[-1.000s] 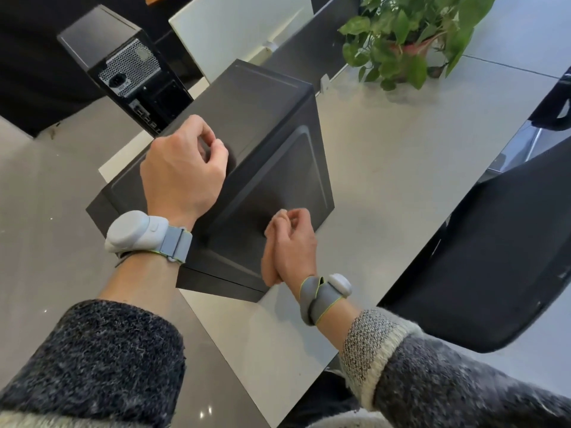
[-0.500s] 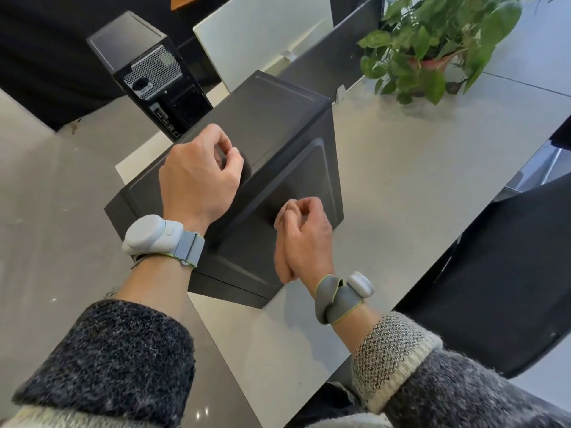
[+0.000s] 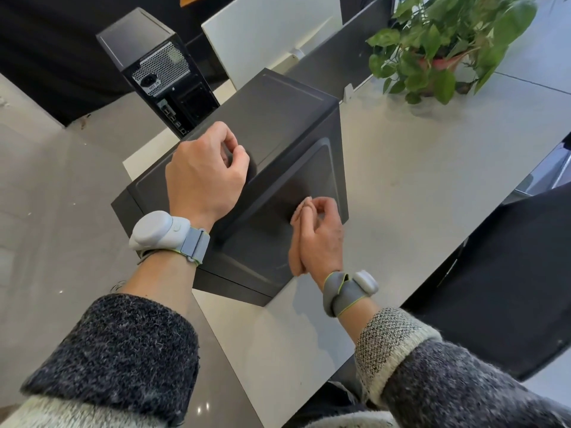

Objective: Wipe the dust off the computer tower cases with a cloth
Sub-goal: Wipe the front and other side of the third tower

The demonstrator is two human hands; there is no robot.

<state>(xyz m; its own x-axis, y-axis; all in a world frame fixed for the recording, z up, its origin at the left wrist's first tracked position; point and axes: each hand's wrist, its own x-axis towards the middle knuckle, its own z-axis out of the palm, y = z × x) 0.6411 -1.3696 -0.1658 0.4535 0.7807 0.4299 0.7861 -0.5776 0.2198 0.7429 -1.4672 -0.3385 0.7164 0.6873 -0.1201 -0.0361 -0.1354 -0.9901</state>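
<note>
Left hand (image 3: 207, 174): fingers curled into a loose fist, resting on the top panel of the near tower case, close to the edge where the top meets the side; right hand (image 3: 321, 239): fingers and thumb pinching a cloth and pressing it to that case's side panel.

Table (image 3: 417, 180): pale grey top; carries the near case and the plant.

Chair (image 3: 500, 273): black, drawn up to the table's right edge.

Near tower case (image 3: 278, 125): matt black, upright at the table's left edge, side panel with a raised border facing the person.

White panel (image 3: 272, 35): upright, just behind the near case at the table's far edge.

Second tower case (image 3: 139, 47): black, upright, off the table beyond its far left corner; rear face with a perforated vent grille and ports turned toward the camera.

Potted plant (image 3: 432, 57): green, broad-leaved, at the table's far edge toward the right, well apart from the near case.

Cloth (image 3: 295, 257): pinkish-beige, bunched; lies between the right hand and the side panel, touching both.

Wrist bands: grey, one on the left wrist (image 3: 167, 233), one on the right (image 3: 349, 291); dark knit sleeves below each.
</note>
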